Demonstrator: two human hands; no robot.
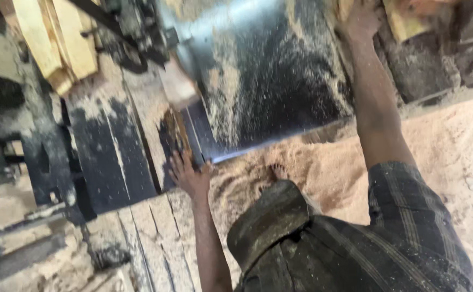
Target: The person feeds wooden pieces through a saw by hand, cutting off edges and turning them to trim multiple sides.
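A worker's left hand (190,176), fingers spread, pressed a rough, heavy-looking plank (174,135), while the right hand (361,21) gripped wood (404,19) across the sawdust-covered table (269,81).

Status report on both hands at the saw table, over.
Left hand flat, fingers spread on the dark metal table edge. Right hand up on a wood block, grip unclear. Sawdust heaped around.
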